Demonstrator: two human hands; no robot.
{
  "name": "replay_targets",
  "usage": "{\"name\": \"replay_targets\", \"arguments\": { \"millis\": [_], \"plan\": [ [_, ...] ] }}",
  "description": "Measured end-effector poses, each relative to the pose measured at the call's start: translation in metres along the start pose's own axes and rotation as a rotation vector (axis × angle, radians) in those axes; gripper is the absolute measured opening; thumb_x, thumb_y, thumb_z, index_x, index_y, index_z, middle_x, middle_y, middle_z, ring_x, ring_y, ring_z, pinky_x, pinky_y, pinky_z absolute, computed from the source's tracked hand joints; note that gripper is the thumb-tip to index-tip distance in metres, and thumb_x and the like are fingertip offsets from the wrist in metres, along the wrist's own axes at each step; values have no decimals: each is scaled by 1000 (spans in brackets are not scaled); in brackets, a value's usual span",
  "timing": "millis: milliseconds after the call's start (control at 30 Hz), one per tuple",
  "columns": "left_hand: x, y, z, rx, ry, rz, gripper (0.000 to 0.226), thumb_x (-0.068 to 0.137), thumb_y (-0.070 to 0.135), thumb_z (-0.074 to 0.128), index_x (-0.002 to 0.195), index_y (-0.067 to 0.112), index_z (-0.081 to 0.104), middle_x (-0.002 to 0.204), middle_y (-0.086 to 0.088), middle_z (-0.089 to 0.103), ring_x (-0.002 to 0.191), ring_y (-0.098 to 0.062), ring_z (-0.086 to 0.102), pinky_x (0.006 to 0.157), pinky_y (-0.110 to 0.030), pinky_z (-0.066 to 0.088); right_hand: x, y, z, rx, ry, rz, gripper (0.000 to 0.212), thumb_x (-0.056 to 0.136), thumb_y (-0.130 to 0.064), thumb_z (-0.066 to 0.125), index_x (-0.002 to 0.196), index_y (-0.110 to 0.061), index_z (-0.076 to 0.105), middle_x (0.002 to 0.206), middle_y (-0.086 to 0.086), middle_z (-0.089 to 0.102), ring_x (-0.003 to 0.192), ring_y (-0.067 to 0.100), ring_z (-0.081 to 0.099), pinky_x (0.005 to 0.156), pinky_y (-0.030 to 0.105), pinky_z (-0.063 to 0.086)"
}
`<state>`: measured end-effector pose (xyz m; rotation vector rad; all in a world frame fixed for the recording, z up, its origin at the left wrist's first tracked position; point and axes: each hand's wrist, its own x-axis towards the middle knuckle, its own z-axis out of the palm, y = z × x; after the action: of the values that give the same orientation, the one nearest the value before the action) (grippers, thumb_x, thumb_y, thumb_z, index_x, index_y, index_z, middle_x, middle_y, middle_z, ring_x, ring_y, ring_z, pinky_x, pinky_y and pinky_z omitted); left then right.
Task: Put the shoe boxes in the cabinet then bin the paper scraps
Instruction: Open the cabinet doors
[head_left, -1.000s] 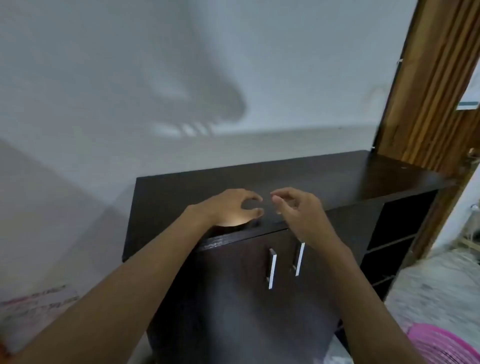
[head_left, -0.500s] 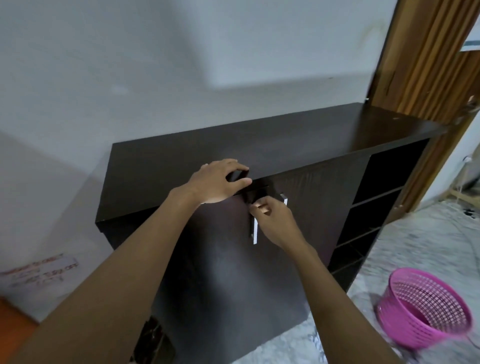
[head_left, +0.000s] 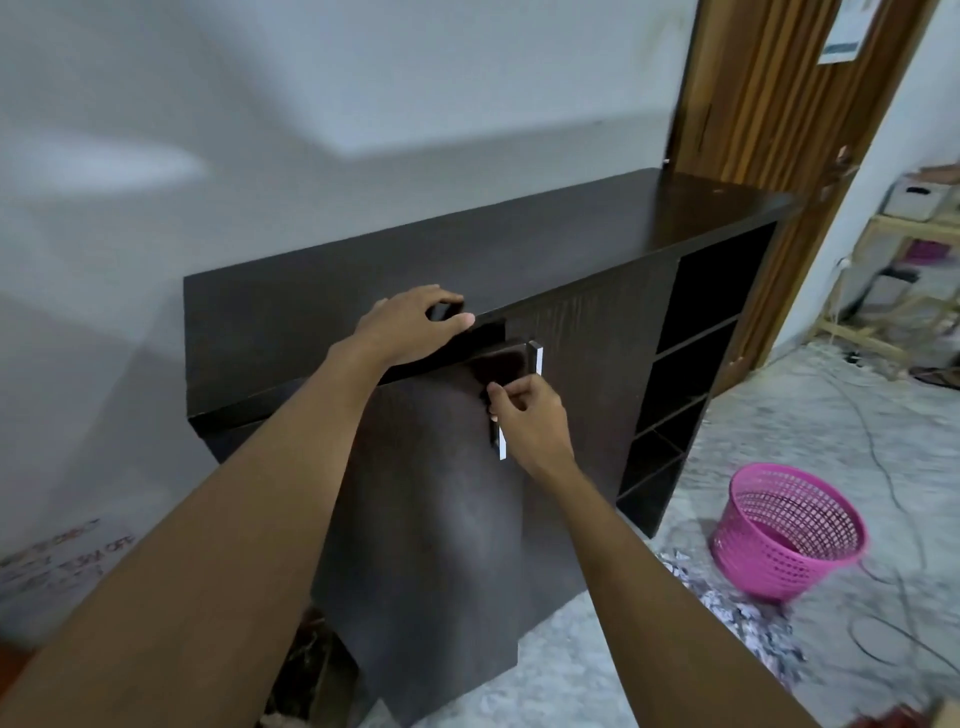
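Observation:
A dark brown cabinet (head_left: 545, 249) stands against the white wall. Its left door (head_left: 431, 545) is swung partly outward; the right door (head_left: 592, 374) is closed. My right hand (head_left: 530, 415) is shut on the left door's silver handle (head_left: 502, 444). My left hand (head_left: 415, 327) rests on the cabinet's top front edge, fingers curled over the lip. Paper scraps (head_left: 748, 623) lie on the floor to the right of my right forearm. A pink mesh bin (head_left: 784, 530) stands on the floor beyond them. No shoe box is clearly in view.
Open dark shelves (head_left: 685, 374) fill the cabinet's right end. A wooden door frame (head_left: 769, 104) rises behind it. Cables (head_left: 893, 597) trail across the marble floor. A light wooden rack (head_left: 904, 291) with boxes stands at far right.
My right hand dropped from the cabinet top to the left door's handle and pulled the door outward. My view shifted down and right, bringing the pink bin and scraps into sight.

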<state>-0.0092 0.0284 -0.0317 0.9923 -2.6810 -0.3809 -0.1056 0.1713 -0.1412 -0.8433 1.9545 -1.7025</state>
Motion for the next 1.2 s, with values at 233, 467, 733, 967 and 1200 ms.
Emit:
{"name": "replay_targets", "arguments": {
  "millis": [233,467,733,967,1200],
  "plan": [
    [1,-14,-1,-80,-25,-1,55,89,68,47,136,39,51,156,8,34,143,-22,32,115,-45,26,-39,-3,-8,-2,78,58,56,92,-34,65,136,-32,30,91,5,74,84,12,70,59,11,46],
    [1,-15,0,-125,-38,6,59,87,68,49,137,37,52,154,2,37,141,-27,35,113,-42,27,-102,-6,-34,-96,129,36,45,81,-36,68,123,-37,51,90,-11,73,83,5,72,80,31,58],
    [-25,-17,-3,26,-38,9,52,98,53,37,147,35,37,160,2,25,144,-26,29,116,-47,21,-163,-73,-91,-966,-238,84,80,63,-89,53,113,-30,71,115,-8,71,106,15,64,95,43,50],
    [-65,-54,-17,50,-41,-13,49,101,43,33,149,34,35,162,1,19,146,-30,25,117,-47,22,-185,-84,-48,-26,-716,185,40,99,-33,52,138,-29,56,137,-6,60,123,11,59,110,32,43],
    [-106,-85,-31,31,14,-73,48,101,40,37,149,32,37,162,0,20,148,-22,22,119,-41,15,-211,-64,-10,235,-823,311,52,94,-24,57,141,-44,47,144,-11,52,129,14,54,106,32,46]
  ]
}}
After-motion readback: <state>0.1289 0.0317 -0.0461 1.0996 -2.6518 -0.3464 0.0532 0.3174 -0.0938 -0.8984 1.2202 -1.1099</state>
